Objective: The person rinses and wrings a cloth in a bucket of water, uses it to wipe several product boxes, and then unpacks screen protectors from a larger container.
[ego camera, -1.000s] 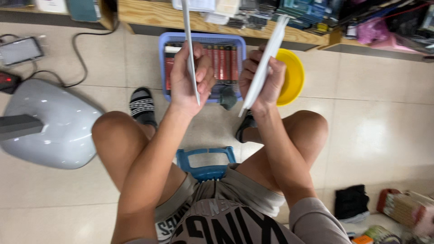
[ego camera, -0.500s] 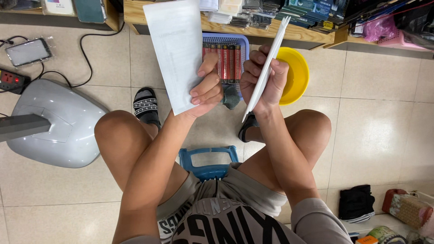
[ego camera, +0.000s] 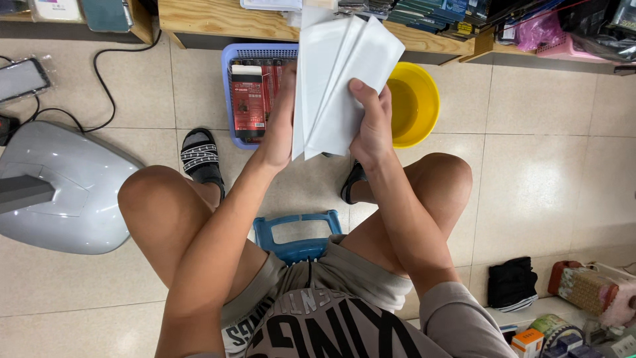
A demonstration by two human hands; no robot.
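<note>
Behind both hands' grip on white sleeves (ego camera: 341, 79), blue basket (ego camera: 233, 59) of red packs (ego camera: 248, 99), yellow bowl (ego camera: 424, 99)

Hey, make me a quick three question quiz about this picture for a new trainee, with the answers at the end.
1. True or false: both hands grip the fan of white envelopes.
2. Which container sits to the right of the blue basket in the picture: A) a yellow bowl, B) a green bucket, C) a glass jar?
3. What is the person sitting on?

Key
1. True: the left hand holds the fan's left edge, and the right hand has its thumb across the front.
2. A, the yellow bowl.
3. A blue plastic stool, seen between the knees.
</note>
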